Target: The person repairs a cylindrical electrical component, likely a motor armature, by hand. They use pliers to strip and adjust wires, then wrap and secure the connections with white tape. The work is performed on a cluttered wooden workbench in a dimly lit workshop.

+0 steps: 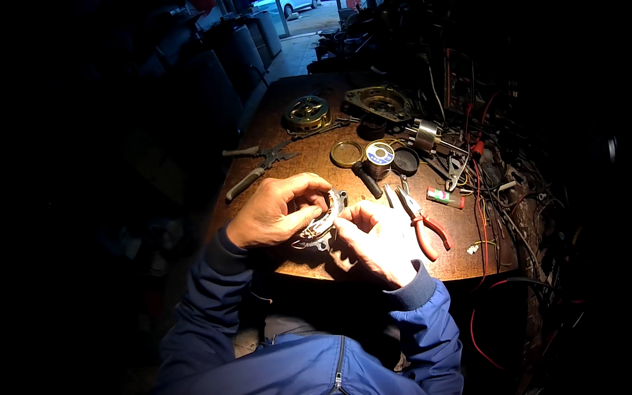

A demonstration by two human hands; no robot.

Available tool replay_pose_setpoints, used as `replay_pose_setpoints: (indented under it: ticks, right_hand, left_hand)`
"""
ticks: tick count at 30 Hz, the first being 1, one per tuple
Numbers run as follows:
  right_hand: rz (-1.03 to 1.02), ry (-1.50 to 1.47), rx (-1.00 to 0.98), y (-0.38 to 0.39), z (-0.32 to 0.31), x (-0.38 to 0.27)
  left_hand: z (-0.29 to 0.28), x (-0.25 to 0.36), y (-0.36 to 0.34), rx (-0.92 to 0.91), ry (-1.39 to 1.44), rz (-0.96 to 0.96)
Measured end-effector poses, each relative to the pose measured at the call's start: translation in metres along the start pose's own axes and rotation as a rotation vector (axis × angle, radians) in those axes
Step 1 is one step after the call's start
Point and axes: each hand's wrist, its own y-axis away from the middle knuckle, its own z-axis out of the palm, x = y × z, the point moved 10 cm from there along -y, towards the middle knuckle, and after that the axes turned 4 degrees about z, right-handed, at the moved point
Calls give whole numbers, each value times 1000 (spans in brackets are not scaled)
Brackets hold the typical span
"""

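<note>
In my left hand (273, 212) is a silver metal ring-shaped housing (321, 229) with bolt lugs, gripped between curled fingers and thumb near the bench's front. My right hand (375, 245) has its thumb and index finger pinched at the housing's right side; fine detail between them is hidden in glare and shadow. Just to the right lie long-nose pliers (423, 227) with red handles. Beyond my fingertips are a dark cylindrical piece (368, 181) and a spool of wire (379, 161).
The worn wooden bench (309, 263) also holds wire strippers (257, 171), a brass-coloured wheel (308, 113), a cast housing (385, 99), round tins (347, 155), a motor (428, 137) and a small tube (446, 197). Tangled cables (526, 210) crowd the right edge; dark drums (260, 43) stand behind.
</note>
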Motion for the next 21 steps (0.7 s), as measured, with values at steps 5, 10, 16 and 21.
replay_pose_setpoints:
  ticks: [5,10,16,21]
  right_hand:
    - [54,-92,-9,0,1,2]
    - [116,-121,-6,1,1,2]
    - [113,-125,3,0,1,1]
    - [63,-121,11,-1,-1,2]
  left_hand:
    - [1,-2,-2,-8,4,-1]
    - [1,-4,-3,-5,10,-28]
    - [0,-6,-4,14,25,-55]
    - [0,-8,-5,34,-4,-25]
